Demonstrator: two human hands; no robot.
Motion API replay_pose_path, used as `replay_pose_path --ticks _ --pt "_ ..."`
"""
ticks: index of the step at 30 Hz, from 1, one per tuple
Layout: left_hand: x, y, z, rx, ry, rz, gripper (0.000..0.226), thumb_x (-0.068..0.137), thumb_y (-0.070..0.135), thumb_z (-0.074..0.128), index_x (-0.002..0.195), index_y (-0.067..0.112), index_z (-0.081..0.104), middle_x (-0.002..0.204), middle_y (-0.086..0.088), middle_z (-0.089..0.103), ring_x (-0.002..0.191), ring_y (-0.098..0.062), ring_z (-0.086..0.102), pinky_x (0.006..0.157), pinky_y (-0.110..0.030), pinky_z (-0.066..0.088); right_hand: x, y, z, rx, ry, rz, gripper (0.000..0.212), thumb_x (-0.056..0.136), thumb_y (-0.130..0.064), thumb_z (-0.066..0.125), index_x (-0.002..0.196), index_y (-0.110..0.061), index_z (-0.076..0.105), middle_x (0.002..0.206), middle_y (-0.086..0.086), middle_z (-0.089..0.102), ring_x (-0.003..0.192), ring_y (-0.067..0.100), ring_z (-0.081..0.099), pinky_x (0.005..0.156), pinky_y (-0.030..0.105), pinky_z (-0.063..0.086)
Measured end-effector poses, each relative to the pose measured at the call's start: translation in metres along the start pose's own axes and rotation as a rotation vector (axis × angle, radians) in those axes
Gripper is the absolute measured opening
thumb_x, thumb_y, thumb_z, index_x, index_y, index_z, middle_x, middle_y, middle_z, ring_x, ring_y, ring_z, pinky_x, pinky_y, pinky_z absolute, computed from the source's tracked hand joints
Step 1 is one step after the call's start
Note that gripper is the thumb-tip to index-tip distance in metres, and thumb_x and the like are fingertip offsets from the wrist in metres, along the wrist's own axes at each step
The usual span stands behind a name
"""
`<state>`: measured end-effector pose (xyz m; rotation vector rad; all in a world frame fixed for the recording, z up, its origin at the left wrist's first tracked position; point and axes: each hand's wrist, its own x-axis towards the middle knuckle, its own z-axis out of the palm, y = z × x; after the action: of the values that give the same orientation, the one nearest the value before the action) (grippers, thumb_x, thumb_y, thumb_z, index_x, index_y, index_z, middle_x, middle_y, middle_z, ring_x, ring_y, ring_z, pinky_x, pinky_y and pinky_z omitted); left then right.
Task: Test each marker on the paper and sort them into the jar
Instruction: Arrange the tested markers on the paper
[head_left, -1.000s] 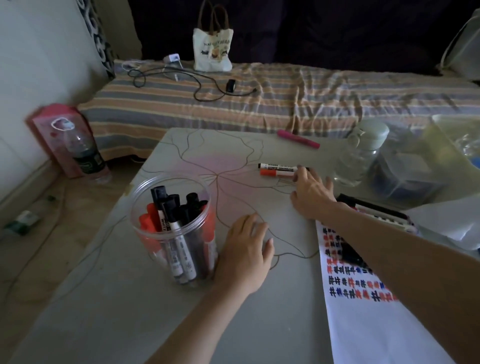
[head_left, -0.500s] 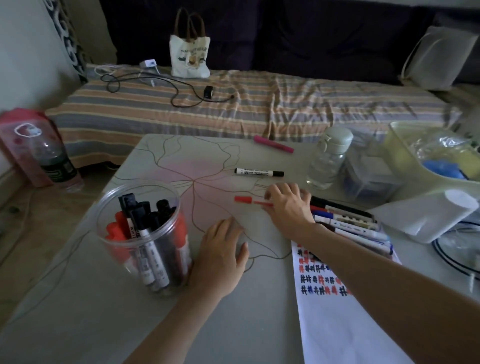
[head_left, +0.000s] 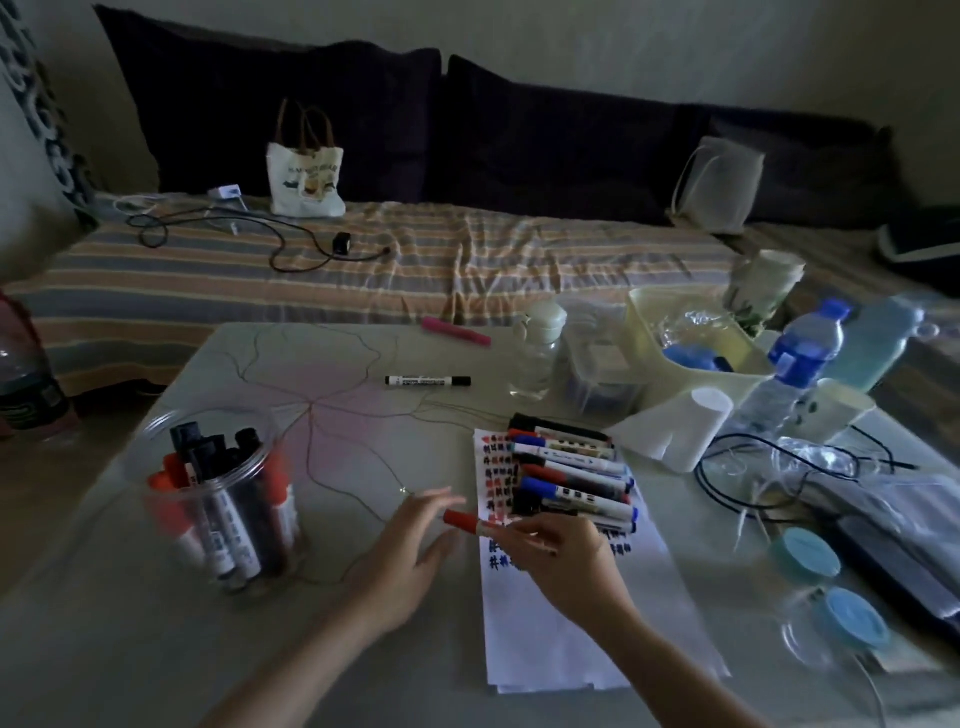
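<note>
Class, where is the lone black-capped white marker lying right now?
In the head view, the black-capped white marker lies alone on the table's far middle, between the pink highlighter and the marker pile.

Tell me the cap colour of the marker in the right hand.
Red cap, seen in the head view.

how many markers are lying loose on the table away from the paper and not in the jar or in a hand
2. A black-capped white marker lies alone at mid-table, and a pink marker lies near the table's far edge. None seems hidden, though clutter at right could conceal one.
</note>
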<state>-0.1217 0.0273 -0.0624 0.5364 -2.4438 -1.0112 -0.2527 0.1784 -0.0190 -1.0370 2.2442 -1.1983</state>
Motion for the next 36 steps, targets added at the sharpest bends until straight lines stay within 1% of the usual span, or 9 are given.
replay_pose_path --ticks 3,7,10,15,19,23,29,32,36 --pt "-0.006 0.026 0.0 -0.024 -0.047 0.028 0.027 0.095 0.017 0.059 0.117 0.033 0.058 0.116 0.02 0.057 0.108 0.012 0.052 0.091 -0.009 0.043 -0.011 -0.012 -0.017 0.097 -0.016 0.051 0.045 0.061 -0.066 0.067 0.07 -0.022 0.076 0.071 -0.005 0.073 0.067 0.015 0.067 0.063 0.032 0.057" --pt "-0.008 0.057 -0.007 -0.173 0.04 -0.016 0.019 0.092 0.017 0.063 0.102 0.032 0.065 0.094 0.017 0.067 0.089 0.003 0.062 0.073 -0.01 0.045 -0.022 -0.02 -0.039 0.541 0.008 0.283 0.02 0.076 -0.028 0.079 0.083 -0.01 0.073 0.068 0.002 0.066 0.054 0.008 0.051 0.051 0.021 0.041" --pt "-0.011 0.078 -0.003 -0.241 0.025 -0.014 0.015 0.091 0.019 0.065 0.101 0.029 0.066 0.092 0.018 0.07 0.089 0.005 0.064 0.073 -0.008 0.045 -0.03 -0.019 -0.039 0.928 -0.005 0.414 0.021 0.084 -0.021 0.074 0.094 -0.004 0.066 0.065 0.004 0.053 0.052 0.009 0.04 0.046 0.02 0.032" --pt "-0.017 0.089 0.002 -0.182 -0.032 0.031 0.014 0.092 0.028 0.061 0.103 0.022 0.068 0.092 0.014 0.07 0.089 -0.001 0.065 0.076 -0.014 0.05 -0.044 -0.019 -0.028 0.856 -0.041 0.323 0.019 0.092 -0.025 0.065 0.092 -0.007 0.065 0.067 0.006 0.058 0.056 0.012 0.05 0.05 0.022 0.04" --pt "-0.021 0.09 0.001 -0.112 -0.103 0.04 0.019 0.098 0.028 0.052 0.108 0.021 0.067 0.081 0.017 0.062 0.077 0.002 0.057 0.066 -0.01 0.039 -0.048 -0.014 -0.028 0.799 0.001 0.179 0.021 0.093 -0.022 0.063 0.081 -0.004 0.064 0.064 0.009 0.058 0.057 0.017 0.05 0.05 0.024 0.042" --pt "-0.018 0.087 -0.005 -0.198 -0.26 -0.048 0.025 0.101 0.033 0.045 0.099 0.023 0.067 0.077 0.005 0.062 0.07 -0.008 0.055 0.069 -0.025 0.045 -0.055 -0.01 -0.032 0.698 0.01 0.052 0.025 0.089 -0.021 0.064 0.081 0.002 0.063 0.063 0.011 0.062 0.054 0.017 0.052 0.049 0.024 0.044" --pt "-0.011 0.097 -0.001 -0.31 -0.427 -0.109 0.027 0.1 0.036 0.044 0.091 0.024 0.066 0.065 0.022 0.055 0.064 0.004 0.05 0.064 -0.015 0.04 -0.059 0.001 -0.049 0.593 0.014 -0.071 0.026 0.086 -0.018 0.064 0.08 0.007 0.06 0.062 0.012 0.064 0.051 0.022 0.051 0.045 0.025 0.044" --pt "-0.007 0.095 0.01 -0.252 -0.349 -0.033 0.033 0.094 0.043 0.048 0.094 0.016 0.068 0.07 0.009 0.059 0.067 -0.01 0.053 0.066 -0.026 0.046 -0.06 0.006 -0.044 0.637 0.116 -0.041 0.022 0.089 -0.012 0.063 0.075 0.005 0.059 0.059 0.012 0.061 0.049 0.023 0.047 0.042 0.027 0.041" --pt "-0.007 0.096 0.023 -0.268 -0.19 0.061 0.027 0.09 0.041 0.053 0.107 0.023 0.064 0.084 0.015 0.065 0.083 -0.003 0.063 0.074 -0.017 0.051 -0.057 0.007 -0.032 0.786 0.204 0.102 0.026 0.09 -0.017 0.063 0.068 -0.004 0.062 0.056 0.009 0.053 0.047 0.016 0.044 0.042 0.024 0.037"
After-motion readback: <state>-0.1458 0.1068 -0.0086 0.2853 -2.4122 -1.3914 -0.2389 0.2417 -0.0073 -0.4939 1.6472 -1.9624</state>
